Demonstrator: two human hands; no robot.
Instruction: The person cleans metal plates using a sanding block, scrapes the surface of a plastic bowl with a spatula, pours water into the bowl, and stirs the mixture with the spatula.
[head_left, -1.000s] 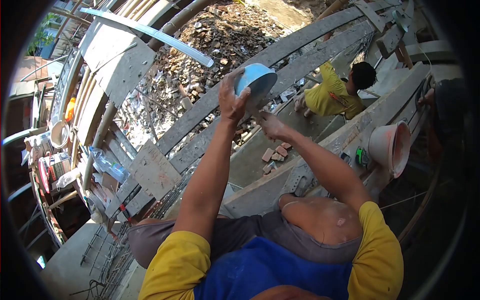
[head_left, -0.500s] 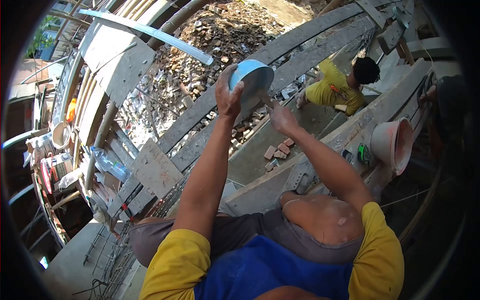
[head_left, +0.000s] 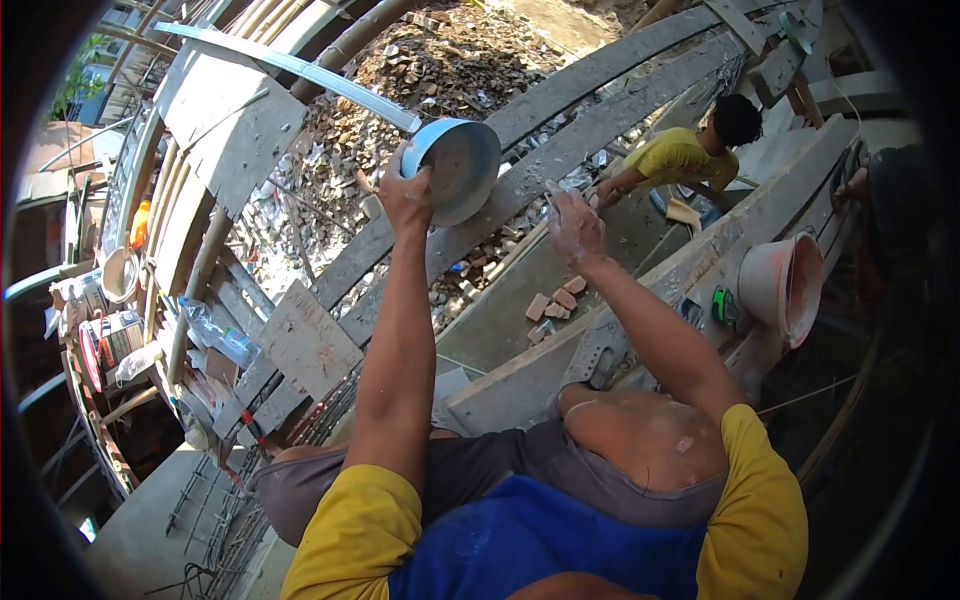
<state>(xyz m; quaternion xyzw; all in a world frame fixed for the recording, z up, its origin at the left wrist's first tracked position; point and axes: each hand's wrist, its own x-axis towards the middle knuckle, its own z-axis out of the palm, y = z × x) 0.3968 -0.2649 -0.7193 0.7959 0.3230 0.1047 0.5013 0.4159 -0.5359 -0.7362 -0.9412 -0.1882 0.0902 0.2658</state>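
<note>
My left hand is closed on the rim of a light-blue bowl, thumb over the edge. The bowl is tilted, and its greyish, stained inside shows. To its right, apart from it, my right hand is raised with curled fingers and pale dust on them. A thin edge shows by its fingertips, but what it belongs to I cannot make out.
A co-worker in a yellow shirt is bent over below, beyond the planks. Several broken bricks lie under my right arm. A pinkish-white bucket stands right, beside a green-and-black object. Rubble is piled ahead.
My left hand and the bowl have moved left and slightly down. My right hand has come away from the bowl to the right. The co-worker has shifted and an arm now shows.
</note>
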